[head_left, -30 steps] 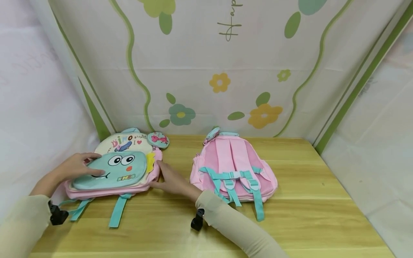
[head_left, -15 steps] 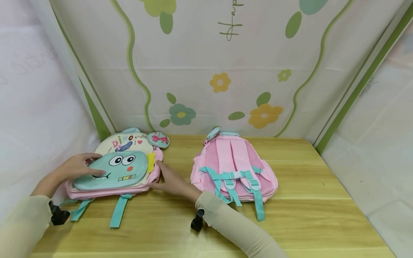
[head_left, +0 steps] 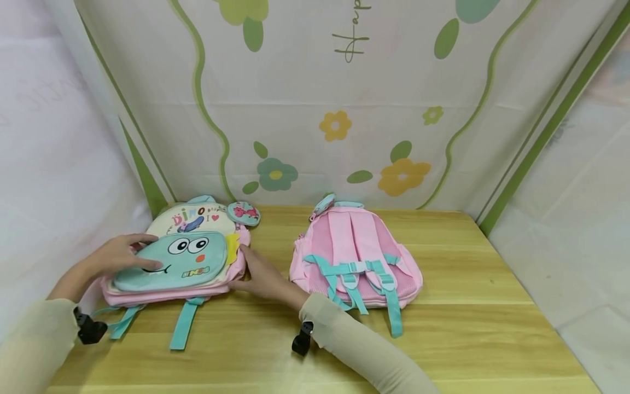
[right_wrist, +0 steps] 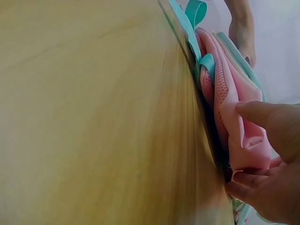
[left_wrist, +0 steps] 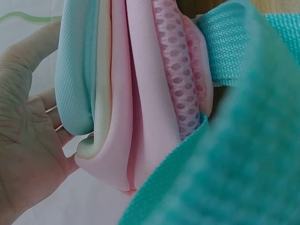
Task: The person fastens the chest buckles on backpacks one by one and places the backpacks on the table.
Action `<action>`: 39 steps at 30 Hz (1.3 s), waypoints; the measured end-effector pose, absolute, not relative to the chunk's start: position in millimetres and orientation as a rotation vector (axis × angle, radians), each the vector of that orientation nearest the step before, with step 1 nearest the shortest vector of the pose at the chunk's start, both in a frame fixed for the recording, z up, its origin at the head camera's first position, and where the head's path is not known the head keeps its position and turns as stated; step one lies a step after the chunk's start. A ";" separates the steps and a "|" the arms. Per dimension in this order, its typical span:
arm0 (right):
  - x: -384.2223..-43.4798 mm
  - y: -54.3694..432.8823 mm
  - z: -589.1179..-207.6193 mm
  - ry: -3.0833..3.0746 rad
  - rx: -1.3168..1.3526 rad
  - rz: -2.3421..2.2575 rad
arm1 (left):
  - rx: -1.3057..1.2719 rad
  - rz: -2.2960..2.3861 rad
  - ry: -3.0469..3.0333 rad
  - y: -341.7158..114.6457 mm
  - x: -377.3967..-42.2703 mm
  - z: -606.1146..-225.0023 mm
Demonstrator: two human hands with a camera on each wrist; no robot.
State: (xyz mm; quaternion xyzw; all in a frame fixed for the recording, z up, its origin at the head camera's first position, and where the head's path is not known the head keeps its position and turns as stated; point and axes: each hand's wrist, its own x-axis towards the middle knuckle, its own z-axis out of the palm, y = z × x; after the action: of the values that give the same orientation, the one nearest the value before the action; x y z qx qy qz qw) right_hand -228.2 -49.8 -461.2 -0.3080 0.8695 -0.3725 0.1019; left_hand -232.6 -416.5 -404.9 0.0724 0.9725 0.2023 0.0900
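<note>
A small pink child's backpack (head_left: 177, 257) with a teal smiling-face front pocket lies face up at the left in the head view. My left hand (head_left: 115, 254) holds its left side, thumb on the face pocket. In the left wrist view that hand (left_wrist: 33, 126) curves beside the layered teal, cream and pink fabric. My right hand (head_left: 261, 276) grips the right side of the same bag. The right wrist view has the thumb (right_wrist: 258, 112) pressing the pink side panel, fingers around the lower corner. Teal straps (head_left: 186, 323) stick out toward me.
A second pink backpack (head_left: 344, 241) lies in the middle with its straps and teal buckle facing up. A round teal charm (head_left: 243, 213) hangs by the held bag's upper right. Both bags are on a wood-grain table (head_left: 472, 312) before a flowered cloth backdrop (head_left: 315, 71).
The held backpack has shifted very slightly to the right, its teal straps with it. Both hands keep the same hold, and the second backpack stays in place.
</note>
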 end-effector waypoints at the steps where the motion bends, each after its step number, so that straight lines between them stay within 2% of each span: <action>1: -227.9 -49.5 -461.2 2.568 -0.906 -1.108 | 0.218 0.603 2.891 -416.3 -232.7 -405.1; 25: -219.2 -30.7 -449.2 2.446 -0.704 -1.457 | 0.281 0.676 2.846 -395.5 -233.4 -406.5; 39: -218.9 -18.4 -438.0 2.394 -0.725 -1.566 | 0.324 0.708 2.816 -381.7 -233.4 -405.7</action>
State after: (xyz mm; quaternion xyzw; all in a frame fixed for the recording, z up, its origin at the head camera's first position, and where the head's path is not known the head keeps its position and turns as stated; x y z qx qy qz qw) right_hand -218.9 -18.4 -438.0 -0.2447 0.8074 -0.5283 0.0952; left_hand -233.4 -381.7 -405.7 0.1103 0.9581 0.2407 0.1096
